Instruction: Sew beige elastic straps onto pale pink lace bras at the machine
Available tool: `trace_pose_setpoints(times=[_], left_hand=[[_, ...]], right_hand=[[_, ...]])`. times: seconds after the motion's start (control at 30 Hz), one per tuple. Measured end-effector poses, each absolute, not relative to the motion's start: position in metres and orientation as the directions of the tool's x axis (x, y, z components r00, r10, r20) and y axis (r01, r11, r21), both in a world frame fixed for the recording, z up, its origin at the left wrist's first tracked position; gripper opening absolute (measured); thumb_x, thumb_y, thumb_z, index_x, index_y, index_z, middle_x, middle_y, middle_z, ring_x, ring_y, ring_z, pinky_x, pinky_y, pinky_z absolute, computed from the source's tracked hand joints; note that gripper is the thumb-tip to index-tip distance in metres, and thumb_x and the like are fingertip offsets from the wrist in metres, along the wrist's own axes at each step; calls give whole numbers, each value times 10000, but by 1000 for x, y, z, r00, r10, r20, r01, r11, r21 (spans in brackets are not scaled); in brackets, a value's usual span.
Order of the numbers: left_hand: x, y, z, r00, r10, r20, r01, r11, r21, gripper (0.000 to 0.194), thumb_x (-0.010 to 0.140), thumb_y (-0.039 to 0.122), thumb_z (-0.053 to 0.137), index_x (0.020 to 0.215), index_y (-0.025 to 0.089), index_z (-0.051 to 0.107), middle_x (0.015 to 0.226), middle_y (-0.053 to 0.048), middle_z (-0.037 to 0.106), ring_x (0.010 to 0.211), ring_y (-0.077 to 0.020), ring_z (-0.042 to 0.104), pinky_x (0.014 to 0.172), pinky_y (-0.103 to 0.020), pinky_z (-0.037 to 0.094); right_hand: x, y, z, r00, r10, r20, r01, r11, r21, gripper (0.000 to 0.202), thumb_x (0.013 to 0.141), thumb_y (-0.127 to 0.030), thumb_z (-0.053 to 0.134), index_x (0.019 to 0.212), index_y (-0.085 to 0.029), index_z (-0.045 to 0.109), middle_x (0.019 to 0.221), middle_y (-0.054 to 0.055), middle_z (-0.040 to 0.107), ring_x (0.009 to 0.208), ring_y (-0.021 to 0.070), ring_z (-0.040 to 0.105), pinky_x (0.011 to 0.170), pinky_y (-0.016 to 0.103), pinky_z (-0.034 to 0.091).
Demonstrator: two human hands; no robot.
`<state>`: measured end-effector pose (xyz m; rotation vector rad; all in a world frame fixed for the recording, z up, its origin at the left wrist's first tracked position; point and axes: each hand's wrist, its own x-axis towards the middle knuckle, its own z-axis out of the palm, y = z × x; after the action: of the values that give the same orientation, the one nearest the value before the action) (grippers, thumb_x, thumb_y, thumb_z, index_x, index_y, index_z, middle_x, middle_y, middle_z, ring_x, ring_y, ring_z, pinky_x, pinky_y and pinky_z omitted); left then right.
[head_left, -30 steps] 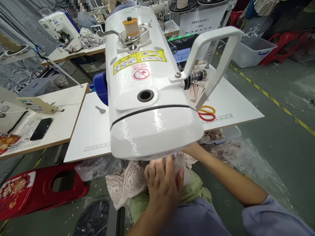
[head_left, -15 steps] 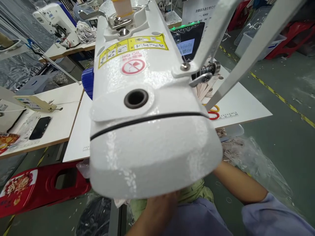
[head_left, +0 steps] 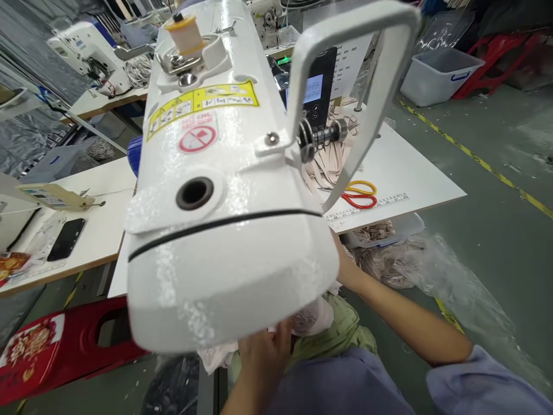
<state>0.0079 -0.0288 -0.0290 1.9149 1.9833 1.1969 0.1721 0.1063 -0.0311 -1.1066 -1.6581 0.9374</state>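
Note:
A white sewing machine head fills the middle of the view and hides much of my work area. Below its lower edge, my left hand is closed with curled fingers at a pale pink garment; the fingertips are partly covered. The garment has a rounded, cup-like part and lies over green cloth on my lap. My right hand reaches up behind the right side of the machine head. Only its wrist edge shows, so its fingers are hidden.
Scissors with red and yellow handles lie by a ruler marking on the white table, near pale straps. Under the table edge is a clear bin. A red stool and a phone are at left.
The view has shifted, so the machine head sits further left. My right forearm has moved up towards the table. The pale pink garment and more of my left hand now show.

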Motion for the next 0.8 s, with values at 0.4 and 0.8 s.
trace_pose_setpoints(times=[0.4,0.8], left_hand=[[6,-10,-34,-146,987,-71,311,114,944,464,880,459,605,1230,175,493,1146,-136,645,1053,-275,636,949,-423,480],[13,-14,-20,-213,977,-7,561,128,818,437,893,492,580,1179,189,445,1055,-106,588,1030,-283,603,850,-409,489]], right_hand=[[183,58,-52,-239,923,303,158,345,-925,440,891,-655,538,943,-221,574,894,50,614,741,171,587,689,309,517],[193,48,-60,-323,910,258,210,335,-918,560,849,-732,527,1024,-201,557,960,90,637,873,222,612,790,362,517]])
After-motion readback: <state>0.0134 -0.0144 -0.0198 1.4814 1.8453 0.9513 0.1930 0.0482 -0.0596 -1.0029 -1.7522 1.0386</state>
